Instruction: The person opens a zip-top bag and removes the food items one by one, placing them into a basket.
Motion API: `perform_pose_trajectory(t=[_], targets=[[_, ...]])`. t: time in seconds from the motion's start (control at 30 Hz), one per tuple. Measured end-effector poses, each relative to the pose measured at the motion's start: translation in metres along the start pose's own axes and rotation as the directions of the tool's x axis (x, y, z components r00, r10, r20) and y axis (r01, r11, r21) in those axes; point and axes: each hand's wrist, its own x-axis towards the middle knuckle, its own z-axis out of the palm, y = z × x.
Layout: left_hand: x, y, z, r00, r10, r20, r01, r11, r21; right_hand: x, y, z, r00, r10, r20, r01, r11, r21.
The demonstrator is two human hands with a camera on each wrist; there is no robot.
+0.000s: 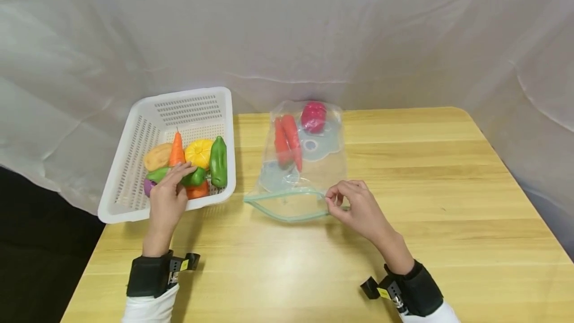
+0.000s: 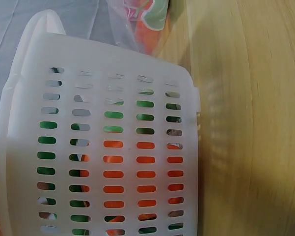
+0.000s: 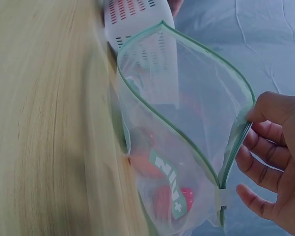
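My left hand (image 1: 168,196) reaches over the near rim of a white basket (image 1: 226,113), its fingers and thumb round a green bell pepper (image 1: 195,178). Part of that pepper is hidden by the fingers. My right hand (image 1: 358,208) pinches the right end of the green-edged mouth of a clear zip bag (image 1: 314,176), between thumb and forefinger in the right wrist view. The bag's mouth gapes. Inside it, toward the back, are two long red peppers or carrots (image 1: 287,138) and a dark pink round vegetable (image 1: 313,117).
Around the left hand in the basket are a potato (image 1: 158,157), a carrot (image 1: 177,148), a yellow pumpkin (image 1: 199,152), a long green pepper (image 1: 218,161), an orange piece (image 1: 198,191) and a purple one (image 1: 149,186). Behind the wooden table (image 1: 426,163) hangs a pale curtain (image 1: 287,34).
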Motion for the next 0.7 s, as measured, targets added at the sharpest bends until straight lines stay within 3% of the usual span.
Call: perform_pose_trajectory(t=[0.2,0.47,0.7], targets=[[-0.002,-0.001,0.005,0.998,-0.018,-0.054,0.018,1.0,0.006,-0.002,0.0,0.0,1.0,0.01,0.007,-0.01,1.0,-0.004],[0.001,0.002,0.008,0.994,-0.093,-0.051,0.094,0.996,0.008,-0.004,0.001,0.0,1.0,0.013,0.006,-0.013,1.0,0.0],[0.003,0.004,0.012,0.994,-0.093,-0.063,0.094,0.996,0.004,-0.004,0.001,-0.001,1.0,0.008,0.001,-0.008,1.0,-0.011]])
